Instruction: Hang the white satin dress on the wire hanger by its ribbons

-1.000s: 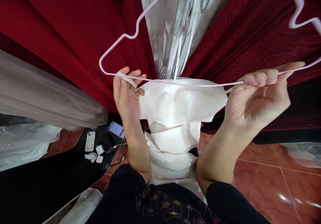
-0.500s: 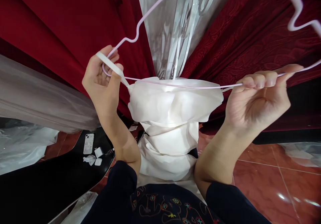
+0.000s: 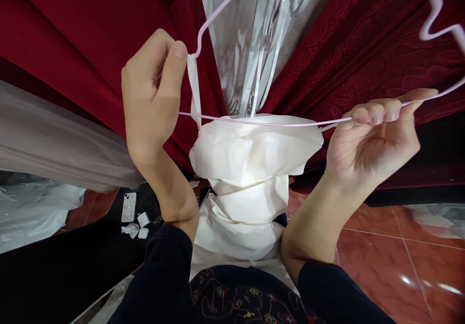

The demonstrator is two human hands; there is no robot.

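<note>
A pale pink clothes hanger (image 3: 222,8) spans the head view between my two hands. My left hand (image 3: 154,86) is closed round the hanger's left end, hiding that corner. Beside my thumb a white strap (image 3: 194,89) loops over the hanger's upper arm at its notch and runs down to a white dress (image 3: 250,154). My right hand (image 3: 378,135) is closed on the lower bar at the right, palm towards me. The dress's other strap (image 3: 329,128) runs to this hand, where its end is hidden. The dress hangs in folds below the bar, in front of my body.
Dark red curtains (image 3: 109,19) hang on both sides of pale, shiny fabric (image 3: 236,38). At the lower left, a black surface (image 3: 54,270) holds a phone (image 3: 129,208), a white charger plug (image 3: 143,219) and small white items. Red floor tiles (image 3: 381,251) show at the right.
My left hand has turned over, risen slightly and closed on the hanger's end. The strap that was stretched over its fingers now hangs on the hanger's notch. My right hand stays put.
</note>
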